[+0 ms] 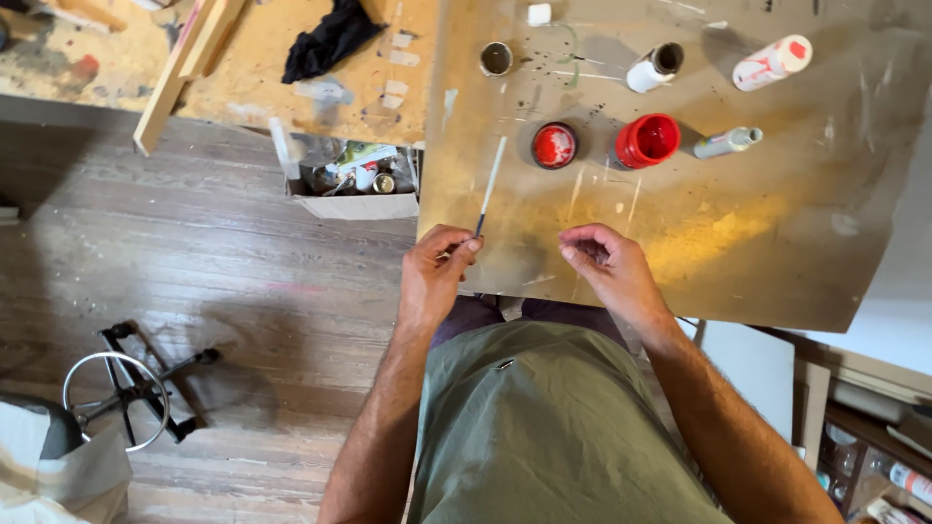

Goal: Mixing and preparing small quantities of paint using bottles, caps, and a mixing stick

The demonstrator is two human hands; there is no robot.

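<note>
My left hand [439, 267] pinches the dark lower end of a thin paintbrush [491, 180] whose pale handle points away across the paint-stained board [680, 243]. My right hand [604, 264] hovers beside it at the board's near edge, fingers loosely curled, holding nothing. Farther up the board stand an open red paint jar [648, 140] and its red lid [554, 146], lying face up to the jar's left.
A small tin [496, 58], a white tube [653, 68], a white-and-red bottle [772, 62] and a grey tube [728, 143] lie on the board. A cardboard box of supplies [355, 181] sits left of it. A black cloth [330, 41] lies on the far workbench. A stool base [131, 383] stands on the wooden floor.
</note>
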